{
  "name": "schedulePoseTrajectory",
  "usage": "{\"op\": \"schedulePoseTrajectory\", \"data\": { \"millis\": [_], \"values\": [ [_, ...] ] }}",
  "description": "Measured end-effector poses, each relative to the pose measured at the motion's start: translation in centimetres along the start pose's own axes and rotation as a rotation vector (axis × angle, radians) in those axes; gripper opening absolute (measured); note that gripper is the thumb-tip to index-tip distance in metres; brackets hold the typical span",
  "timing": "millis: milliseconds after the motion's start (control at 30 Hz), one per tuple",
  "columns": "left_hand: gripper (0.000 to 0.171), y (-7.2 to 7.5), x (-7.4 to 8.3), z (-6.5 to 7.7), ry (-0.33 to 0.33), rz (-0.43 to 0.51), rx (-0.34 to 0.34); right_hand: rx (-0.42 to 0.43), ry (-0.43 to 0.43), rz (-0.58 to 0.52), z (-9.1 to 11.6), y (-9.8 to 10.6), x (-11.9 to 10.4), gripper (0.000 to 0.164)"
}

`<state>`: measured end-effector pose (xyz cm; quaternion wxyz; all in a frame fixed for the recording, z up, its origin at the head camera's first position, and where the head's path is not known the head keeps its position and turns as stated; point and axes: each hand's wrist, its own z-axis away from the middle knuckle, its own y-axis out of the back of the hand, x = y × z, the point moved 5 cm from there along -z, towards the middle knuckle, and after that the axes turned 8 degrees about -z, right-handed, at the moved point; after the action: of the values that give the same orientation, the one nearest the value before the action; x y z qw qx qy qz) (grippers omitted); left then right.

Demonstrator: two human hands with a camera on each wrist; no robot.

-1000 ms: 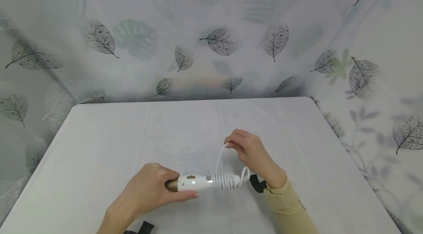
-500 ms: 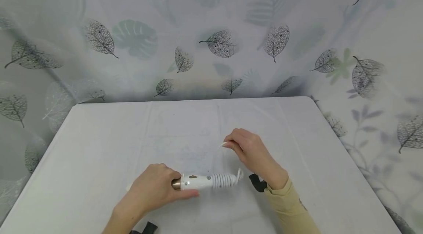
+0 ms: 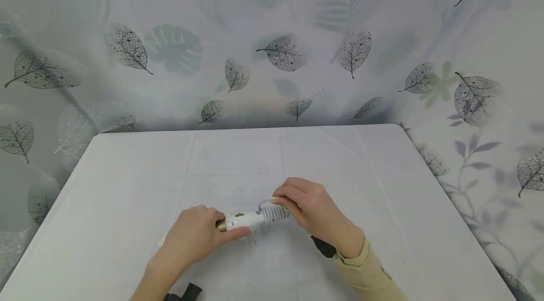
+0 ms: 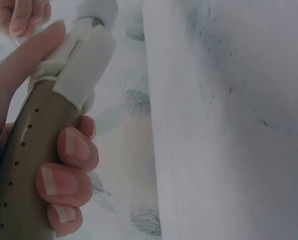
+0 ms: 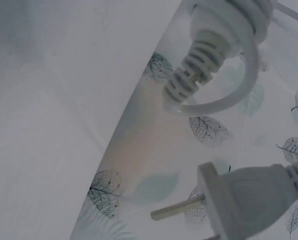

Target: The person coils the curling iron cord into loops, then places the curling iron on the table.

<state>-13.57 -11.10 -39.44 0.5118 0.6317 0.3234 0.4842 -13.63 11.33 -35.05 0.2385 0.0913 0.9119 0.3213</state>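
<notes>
My left hand (image 3: 191, 235) grips a curling iron (image 3: 245, 219) by its gold-brown barrel (image 4: 28, 150), which has a row of small holes. In the left wrist view the fingers curl round the barrel and the thumb lies along the white part. White cord (image 3: 275, 214) is wound in several turns round the handle's right end. My right hand (image 3: 312, 206) pinches the cord's free part, just above these turns. The right wrist view has the handle end with its ribbed cord sleeve (image 5: 196, 70) and a loop of cord, plus a white plug (image 5: 254, 197) with metal prongs.
A white-covered table (image 3: 140, 187) spreads under both hands, its far edge against a leaf-printed curtain (image 3: 263, 17). Black pieces sit at the wrists, one near the left forearm (image 3: 155, 275) and one by the right sleeve (image 3: 369, 272).
My right hand has come left and down with the cord, close to the wound turns. The curling iron has shifted slightly up and left, its right end tilting up.
</notes>
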Motion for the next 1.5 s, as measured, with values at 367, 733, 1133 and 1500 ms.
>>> {"op": "schedulePoseTrajectory", "data": {
  "millis": [367, 733, 1133, 1500],
  "values": [
    [0.062, 0.9, -2.2, 0.4, 0.152, 0.013, 0.102, 0.001, -0.005, 0.014, 0.3, -1.4, -1.2, 0.009],
    [0.066, 1.3, -2.8, 0.4, 0.206, 0.020, 0.094, -0.017, -0.017, -0.020, 0.4, -2.3, -1.5, 0.009],
    [0.069, 2.1, -3.5, 0.5, 0.245, 0.075, 0.116, -0.088, -0.105, 0.017, 0.5, -2.6, -0.8, 0.010],
    [0.061, 2.7, -3.3, 0.7, 0.214, 0.115, 0.195, -0.129, -0.169, -0.059, 0.7, -2.8, -0.1, 0.006]
  ]
}}
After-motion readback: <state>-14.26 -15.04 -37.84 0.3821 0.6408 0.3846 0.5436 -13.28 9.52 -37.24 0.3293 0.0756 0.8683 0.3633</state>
